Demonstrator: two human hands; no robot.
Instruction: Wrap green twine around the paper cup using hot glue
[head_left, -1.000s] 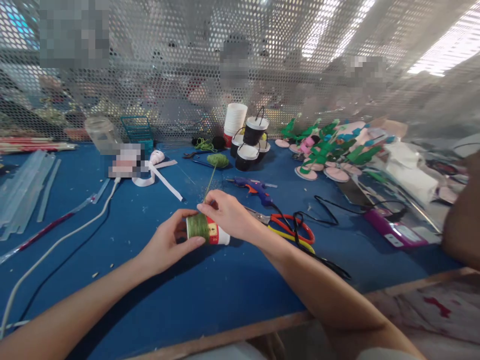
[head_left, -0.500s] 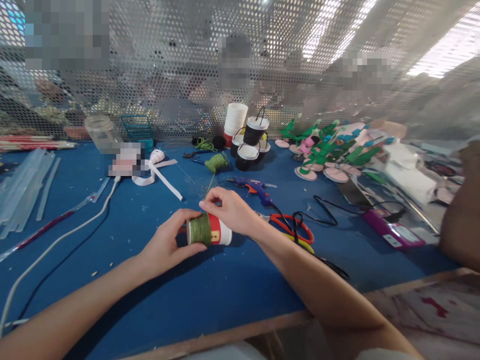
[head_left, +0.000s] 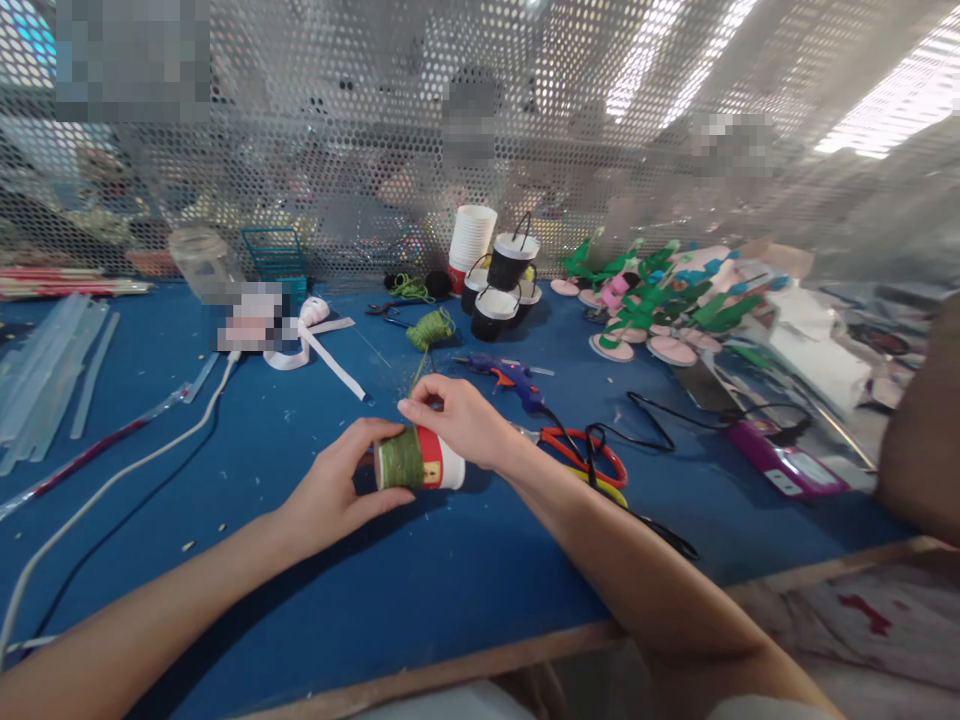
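A small paper cup (head_left: 451, 467), white and red, lies on its side above the blue table, one end wrapped in green yarn (head_left: 403, 460). My left hand (head_left: 351, 478) grips the wrapped end between thumb and fingers. Over the cup's upper side, my right hand (head_left: 454, 415) pinches the strand of green yarn with thumb and forefinger closed. That strand runs back toward a ball of green yarn (head_left: 431, 329). The far side of the cup is hidden.
A blue glue gun (head_left: 506, 375) and orange-handled scissors (head_left: 585, 450) lie right of my hands. Black buckets (head_left: 495, 312) and stacked white cups (head_left: 472, 240) stand behind. White ribbon (head_left: 334, 365) and glue sticks (head_left: 52, 375) are leftward; a purple power strip (head_left: 787, 460) is rightward.
Both hands and the cup have stayed almost in place. The ball of green yarn has shifted slightly.
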